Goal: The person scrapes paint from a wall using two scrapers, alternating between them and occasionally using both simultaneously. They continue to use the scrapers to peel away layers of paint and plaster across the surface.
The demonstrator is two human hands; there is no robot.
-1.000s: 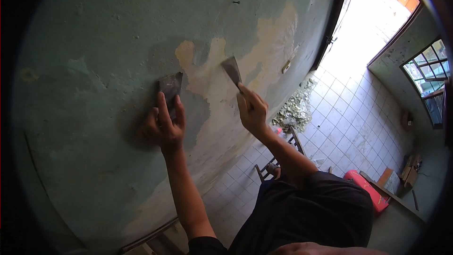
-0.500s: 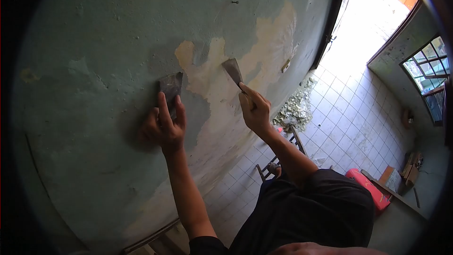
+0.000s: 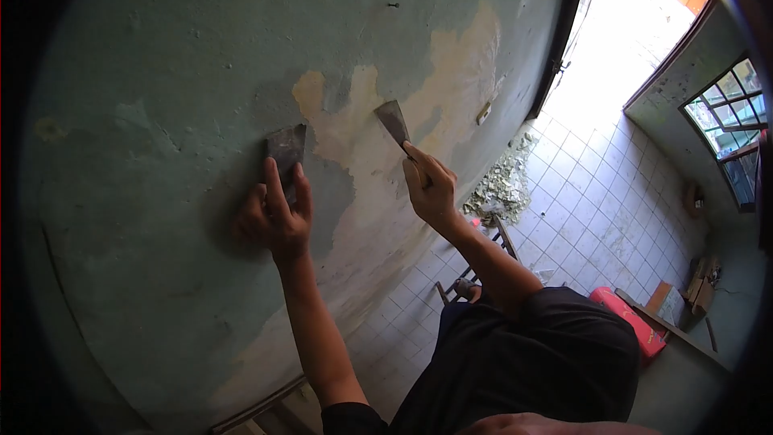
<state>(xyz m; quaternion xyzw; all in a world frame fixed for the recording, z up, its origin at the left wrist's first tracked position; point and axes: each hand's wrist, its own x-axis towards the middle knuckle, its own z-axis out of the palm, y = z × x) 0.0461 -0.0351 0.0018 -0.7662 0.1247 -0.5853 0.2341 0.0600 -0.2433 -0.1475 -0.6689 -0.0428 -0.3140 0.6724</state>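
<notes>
Both hands reach up to a green painted wall [image 3: 161, 217], where flaked-off paint leaves a pale, cream-coloured patch [image 3: 459, 56] with ragged edges. My left hand [image 3: 283, 213] is closed on a wide, dark putty knife [image 3: 286, 147], its blade pointing up over green paint just left of the patch. To the right, my right hand [image 3: 433, 189] grips a scraper [image 3: 391, 121] by its handle, which the fingers mostly hide. That blade tilts up and left, its edge over the bare patch near a strip of remaining paint.
Paint flakes lie heaped [image 3: 503, 185] on the tiled floor [image 3: 596, 193] at the wall's foot. Below my right arm is a dark metal frame [image 3: 507, 240]. A nail [image 3: 393, 6] and a small switch plate [image 3: 484, 113] are on the wall. A bright doorway [image 3: 628, 32] opens beyond.
The whole view has shifted slightly. Both hands and their blades keep nearly the same places on the wall.
</notes>
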